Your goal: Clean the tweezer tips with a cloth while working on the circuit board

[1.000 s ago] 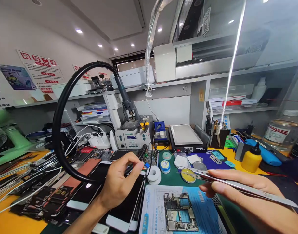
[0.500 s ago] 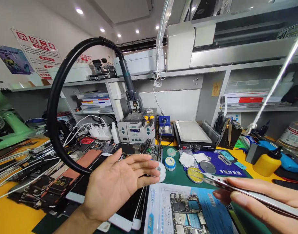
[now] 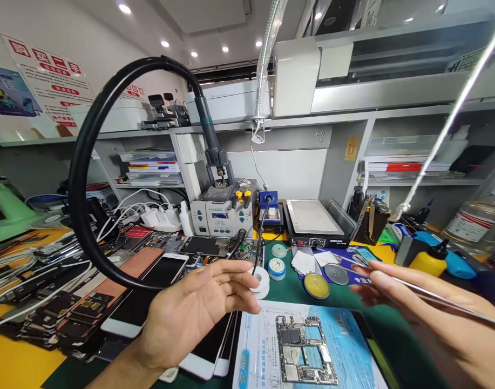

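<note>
Here, slim, shiny, silvery tweezers [image 3: 432,297] aslant in the right grip [image 3: 437,324].

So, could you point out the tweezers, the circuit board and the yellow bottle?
Tweezers [image 3: 437,299]: head view, on the bare metal shank.
Circuit board [image 3: 306,344]: head view, on the strip near its middle.
Yellow bottle [image 3: 427,265]: head view, mid-body, below the black cap.

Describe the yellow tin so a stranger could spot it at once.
Find the blue-and-white sheet under the circuit board. Just beyond its far edge lies a shallow round tin. Its yellow fill sets it apart from the grey disc beside it.
</note>
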Motion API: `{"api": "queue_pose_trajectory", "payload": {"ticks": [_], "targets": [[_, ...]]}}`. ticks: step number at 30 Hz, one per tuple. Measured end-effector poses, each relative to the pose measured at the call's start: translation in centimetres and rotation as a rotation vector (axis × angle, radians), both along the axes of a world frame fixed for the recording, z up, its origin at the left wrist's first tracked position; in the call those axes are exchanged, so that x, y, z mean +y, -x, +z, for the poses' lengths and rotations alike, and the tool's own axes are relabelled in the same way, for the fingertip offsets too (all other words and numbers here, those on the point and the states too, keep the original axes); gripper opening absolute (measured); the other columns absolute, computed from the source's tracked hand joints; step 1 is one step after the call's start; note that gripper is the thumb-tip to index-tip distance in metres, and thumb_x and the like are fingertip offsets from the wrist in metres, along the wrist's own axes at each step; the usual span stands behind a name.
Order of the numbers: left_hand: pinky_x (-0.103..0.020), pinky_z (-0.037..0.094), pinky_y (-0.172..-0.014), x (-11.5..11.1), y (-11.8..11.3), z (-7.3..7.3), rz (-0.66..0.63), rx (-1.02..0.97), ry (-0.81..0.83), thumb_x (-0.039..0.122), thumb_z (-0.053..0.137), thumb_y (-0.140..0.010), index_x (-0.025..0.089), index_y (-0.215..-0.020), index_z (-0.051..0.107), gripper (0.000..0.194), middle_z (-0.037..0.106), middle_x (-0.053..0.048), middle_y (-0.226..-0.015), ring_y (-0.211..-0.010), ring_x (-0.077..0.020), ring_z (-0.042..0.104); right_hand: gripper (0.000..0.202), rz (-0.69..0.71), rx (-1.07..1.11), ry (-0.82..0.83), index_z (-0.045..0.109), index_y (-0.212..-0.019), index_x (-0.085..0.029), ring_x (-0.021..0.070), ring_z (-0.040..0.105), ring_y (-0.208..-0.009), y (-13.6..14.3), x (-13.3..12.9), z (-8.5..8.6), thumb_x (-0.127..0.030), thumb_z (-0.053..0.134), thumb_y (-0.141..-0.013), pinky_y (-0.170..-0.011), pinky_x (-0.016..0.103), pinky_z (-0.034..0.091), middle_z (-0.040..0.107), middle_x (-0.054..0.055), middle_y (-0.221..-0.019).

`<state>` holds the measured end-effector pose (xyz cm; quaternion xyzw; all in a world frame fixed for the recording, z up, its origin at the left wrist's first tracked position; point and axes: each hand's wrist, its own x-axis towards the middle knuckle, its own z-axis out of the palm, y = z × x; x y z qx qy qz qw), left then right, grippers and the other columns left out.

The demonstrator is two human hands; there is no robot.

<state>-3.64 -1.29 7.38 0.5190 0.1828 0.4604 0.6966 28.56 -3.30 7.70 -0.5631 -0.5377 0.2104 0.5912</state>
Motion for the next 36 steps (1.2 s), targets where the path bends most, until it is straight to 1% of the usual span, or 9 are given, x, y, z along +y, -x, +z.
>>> {"api": "queue_pose_trajectory", "payload": {"ticks": [6, 9, 12, 15, 18, 21, 24, 29, 36], "targets": [[-0.036, 0.050, -0.084, 0.1, -0.9, -0.2, 0.047, 0.298, -0.220, 0.036, 0.060, -0.089, 0.018, -0.111, 0.065, 0.029, 0.064, -0.008, -0.095, -0.084, -0.0191, 0.063, 0.030, 0.024, 0.361, 0.033, 0.081, -0.091, -0.029, 0.0256, 0.077, -0.073, 0.0, 1.3, -1.0, -0.047, 0.083, -0.067, -0.064, 0.030, 0.066, 0.083, 0.003, -0.089], [-0.033, 0.051, -0.080, 0.0, -2.9, 1.2, 0.068, 0.534, -0.355, 0.036, 0.059, -0.092, 0.019, -0.107, 0.063, 0.023, 0.064, -0.006, -0.096, -0.084, -0.0176, 0.062, 0.033, 0.036, 0.450, 0.020, 0.079, -0.093, -0.022, 0.0255, 0.077, -0.078, -0.4, 1.7, -1.6, -0.045, 0.084, -0.070, -0.066, 0.033, 0.066, 0.082, 0.005, -0.090], [-0.034, 0.048, -0.084, 0.7, -5.8, 3.2, 0.132, 0.823, -0.620, 0.030, 0.057, -0.094, 0.019, -0.102, 0.063, 0.015, 0.064, -0.005, -0.099, -0.091, -0.0178, 0.060, 0.032, 0.042, 0.480, 0.020, 0.075, -0.097, -0.017, 0.0234, 0.076, -0.078, -0.6, 1.8, -1.4, -0.041, 0.081, -0.077, -0.070, 0.037, 0.064, 0.081, 0.006, -0.091], [-0.038, 0.047, -0.087, 3.1, -9.0, 4.5, 0.127, 1.068, -0.904, 0.026, 0.058, -0.092, 0.017, -0.096, 0.063, 0.010, 0.062, -0.003, -0.094, -0.088, -0.0174, 0.058, 0.024, 0.051, 0.478, 0.025, 0.071, -0.102, -0.016, 0.0210, 0.074, -0.082, -0.7, 1.7, -1.0, -0.034, 0.073, -0.087, -0.076, 0.043, 0.062, 0.077, 0.004, -0.096], [-0.042, 0.051, -0.089, 7.0, -11.8, 4.4, 0.024, 1.332, -1.072, 0.034, 0.060, -0.093, 0.015, -0.099, 0.062, 0.020, 0.063, -0.005, -0.102, -0.097, -0.0201, 0.060, 0.019, 0.054, 0.468, 0.028, 0.068, -0.104, -0.017, 0.0204, 0.072, -0.083, -0.8, 1.8, -1.0, -0.031, 0.068, -0.091, -0.077, 0.043, 0.060, 0.074, 0.003, -0.099], [-0.040, 0.054, -0.085, 10.2, -14.0, 3.2, -0.064, 1.568, -1.140, 0.037, 0.059, -0.094, 0.015, -0.107, 0.062, 0.025, 0.063, -0.007, -0.107, -0.095, -0.0193, 0.063, 0.020, 0.056, 0.459, 0.024, 0.067, -0.105, -0.017, 0.0206, 0.071, -0.084, -1.0, 2.0, -1.2, -0.032, 0.067, -0.092, -0.077, 0.043, 0.059, 0.073, 0.004, -0.102], [-0.040, 0.055, -0.085, 11.8, -15.5, 2.1, -0.108, 1.741, -1.178, 0.036, 0.060, -0.094, 0.015, -0.110, 0.061, 0.027, 0.063, -0.007, -0.110, -0.096, -0.0197, 0.063, 0.022, 0.064, 0.449, 0.014, 0.066, -0.107, -0.017, 0.0206, 0.070, -0.085, -1.2, 2.2, -1.4, -0.033, 0.066, -0.092, -0.076, 0.042, 0.059, 0.072, 0.004, -0.103], [-0.041, 0.055, -0.086, 12.1, -16.5, 1.9, -0.127, 1.867, -1.213, 0.036, 0.060, -0.094, 0.015, -0.113, 0.060, 0.028, 0.062, -0.008, -0.113, -0.098, -0.0204, 0.063, 0.022, 0.082, 0.444, 0.003, 0.066, -0.107, -0.017, 0.0209, 0.070, -0.086, -1.3, 2.2, -1.4, -0.034, 0.066, -0.092, -0.076, 0.042, 0.059, 0.071, 0.004, -0.105], [-0.042, 0.055, -0.087, 12.3, -16.2, 2.1, -0.099, 1.835, -1.172, 0.036, 0.060, -0.094, 0.016, -0.113, 0.060, 0.028, 0.062, -0.008, -0.114, -0.100, -0.0209, 0.062, 0.022, 0.090, 0.447, 0.001, 0.066, -0.108, -0.017, 0.0211, 0.070, -0.086, -1.1, 2.1, -1.3, -0.034, 0.065, -0.092, -0.075, 0.042, 0.059, 0.071, 0.005, -0.105]]}}
